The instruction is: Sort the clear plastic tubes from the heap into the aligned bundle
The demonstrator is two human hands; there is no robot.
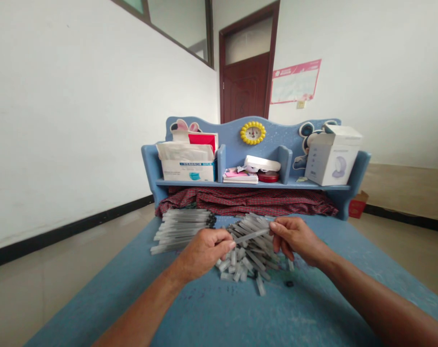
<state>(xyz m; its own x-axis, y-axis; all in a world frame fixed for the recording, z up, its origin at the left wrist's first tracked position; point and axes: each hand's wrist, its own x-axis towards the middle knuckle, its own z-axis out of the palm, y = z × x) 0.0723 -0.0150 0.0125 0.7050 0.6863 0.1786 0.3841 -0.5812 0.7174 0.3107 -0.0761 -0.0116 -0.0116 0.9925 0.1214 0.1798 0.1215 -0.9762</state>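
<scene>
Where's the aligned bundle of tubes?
In the head view, the aligned bundle of clear plastic tubes lies at the left of the blue tabletop, beside the person's left hand and the loose heap of tubes, below the plaid cloth.

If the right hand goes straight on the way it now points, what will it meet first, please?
The right hand would probably meet the heap of clear tubes just ahead of it. Depth is unclear; passing above them, it would reach the left hand.

Stacked plastic tubes [179, 231] lie left of a heap [249, 262], a shelf [236, 154] behind both.
</scene>
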